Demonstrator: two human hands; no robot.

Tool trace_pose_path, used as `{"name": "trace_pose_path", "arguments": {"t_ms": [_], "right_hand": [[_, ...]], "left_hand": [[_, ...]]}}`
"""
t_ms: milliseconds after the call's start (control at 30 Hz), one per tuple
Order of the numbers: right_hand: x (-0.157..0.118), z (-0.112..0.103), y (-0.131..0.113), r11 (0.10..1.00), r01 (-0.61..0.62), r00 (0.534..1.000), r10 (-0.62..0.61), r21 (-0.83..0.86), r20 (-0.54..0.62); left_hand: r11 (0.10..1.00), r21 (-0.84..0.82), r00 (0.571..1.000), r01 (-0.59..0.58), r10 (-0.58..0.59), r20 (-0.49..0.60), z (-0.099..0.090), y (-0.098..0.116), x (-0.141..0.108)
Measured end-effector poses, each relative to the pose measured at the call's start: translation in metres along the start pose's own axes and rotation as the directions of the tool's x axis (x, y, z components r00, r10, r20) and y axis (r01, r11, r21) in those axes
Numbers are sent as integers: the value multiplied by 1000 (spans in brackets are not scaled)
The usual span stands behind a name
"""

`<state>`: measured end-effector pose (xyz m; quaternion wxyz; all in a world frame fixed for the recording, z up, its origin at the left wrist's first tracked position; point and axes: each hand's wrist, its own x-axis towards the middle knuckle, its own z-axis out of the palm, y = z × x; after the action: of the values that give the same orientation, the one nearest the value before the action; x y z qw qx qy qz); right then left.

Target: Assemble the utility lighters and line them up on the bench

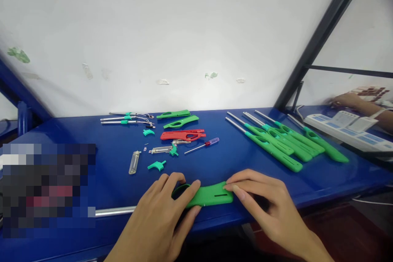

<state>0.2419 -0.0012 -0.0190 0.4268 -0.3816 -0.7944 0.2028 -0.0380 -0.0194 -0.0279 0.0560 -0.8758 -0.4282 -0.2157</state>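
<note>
A green long-necked lighter (pixel 211 195) lies near the table's front edge, its metal tube pointing left. My left hand (pixel 164 208) is wrapped over its trigger-loop end, hiding part of the body. At the handle's right end, the fingers of my right hand (pixel 267 200) pinch the corner beside a narrow slot. Beyond my hands lie a teal trigger (pixel 156 166), a clear fuel tank (pixel 134 162), and another tank (pixel 161 150) with a teal piece at its end. A screwdriver (pixel 202 145) with a purple-and-red handle rests near a red lighter shell (pixel 183 135).
Several green lighters (pixel 276 149) lie at the right. Metal tubes with wires (pixel 126 122) and green shell halves (pixel 181 121) are at the back. A power strip (pixel 348 131) stands far right, near another person's arm (pixel 350 100). A pixelated patch covers the left.
</note>
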Motion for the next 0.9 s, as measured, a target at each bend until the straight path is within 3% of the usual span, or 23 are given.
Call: {"name": "trace_pose_path", "arguments": {"t_ms": [367,900], "right_hand": [[1,-3,-2,1000,9,1000,-9,-26,15],[-4,-5,0,1000,-6,999,6,1,43]], "left_hand": [[1000,-7,999,-4,4,-52,-1,4,3],[1000,-10,999,-2,2,-32,-2,4,4]]}}
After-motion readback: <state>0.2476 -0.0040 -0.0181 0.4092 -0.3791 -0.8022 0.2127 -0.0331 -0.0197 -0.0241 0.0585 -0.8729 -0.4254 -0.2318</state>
